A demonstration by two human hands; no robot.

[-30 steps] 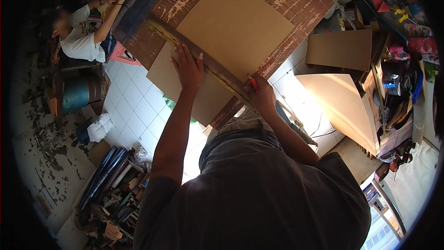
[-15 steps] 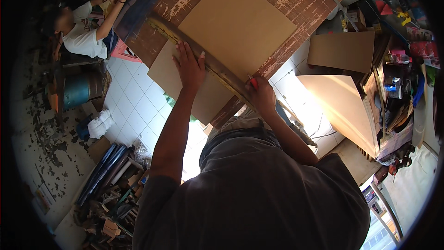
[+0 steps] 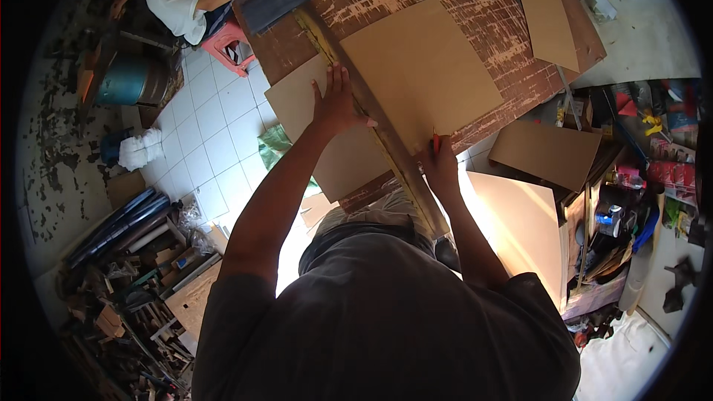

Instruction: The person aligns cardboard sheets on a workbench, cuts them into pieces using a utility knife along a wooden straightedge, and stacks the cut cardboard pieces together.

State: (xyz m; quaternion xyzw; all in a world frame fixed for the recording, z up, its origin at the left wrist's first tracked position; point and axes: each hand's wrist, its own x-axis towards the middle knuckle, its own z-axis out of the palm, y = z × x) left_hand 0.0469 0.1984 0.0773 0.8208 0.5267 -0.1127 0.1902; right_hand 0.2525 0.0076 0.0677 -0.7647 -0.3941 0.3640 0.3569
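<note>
A long, narrow straightedge with a worn yellowish edge lies across the brown table and reaches over its near edge toward my body. My left hand rests on it with fingers spread, the thumb across the bar. To its right lies a flat tan board; another tan board sits to its left, partly under my left hand and forearm. My right hand is closed around a slim red tool, tip up, at the near corner of the right-hand board. Its exact kind is unclear.
A person in a white shirt works at the far left, near a pink stool. Another board lies at the table's far right. Large sheets lean at the right beside a cluttered shelf; scraps and rolls crowd the lower left.
The whole view has shifted and turned, so the table appears further right. More of the straightedge's near end shows. Both hands stay at the straightedge, the red tool still in my right hand.
</note>
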